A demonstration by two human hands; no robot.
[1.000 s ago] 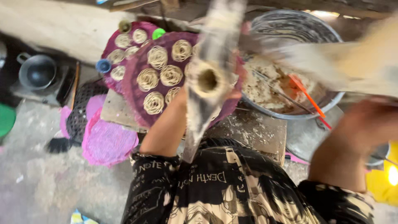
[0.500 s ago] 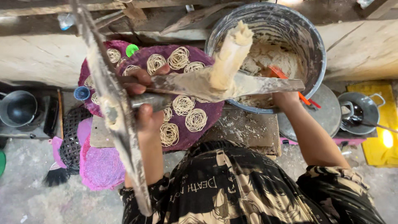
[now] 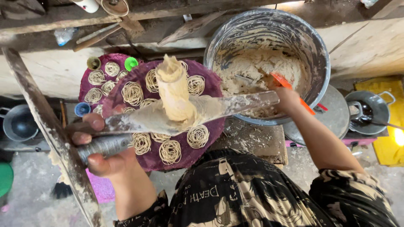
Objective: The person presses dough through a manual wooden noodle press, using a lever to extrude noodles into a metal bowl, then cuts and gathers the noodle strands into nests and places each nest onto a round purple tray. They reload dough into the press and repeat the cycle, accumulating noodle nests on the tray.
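My left hand (image 3: 99,147) grips the metal cylinder (image 3: 105,145) of a dough press. The press's dough-smeared handle bar (image 3: 219,107) lies across the view, and a tall plug of pale dough (image 3: 174,90) stands up from it. My right hand (image 3: 288,98) reaches into the big grey pot (image 3: 317,46) and holds an orange spatula (image 3: 290,88) over the pale dough (image 3: 261,69) inside. Under the press lies a round purple mat (image 3: 210,88) with several coiled noodle nests (image 3: 170,151).
A second purple mat (image 3: 103,77) with more noodle coils sits behind, left. A dough-coated wooden pole (image 3: 50,134) slants down the left side. A flat metal lid (image 3: 336,115) and a small dark pan (image 3: 370,107) lie right; another dark pot (image 3: 19,124) is far left.
The view has steadied and shifted. The press has swung from upright to lying across the mat. My right hand has moved off the press and into the pot.
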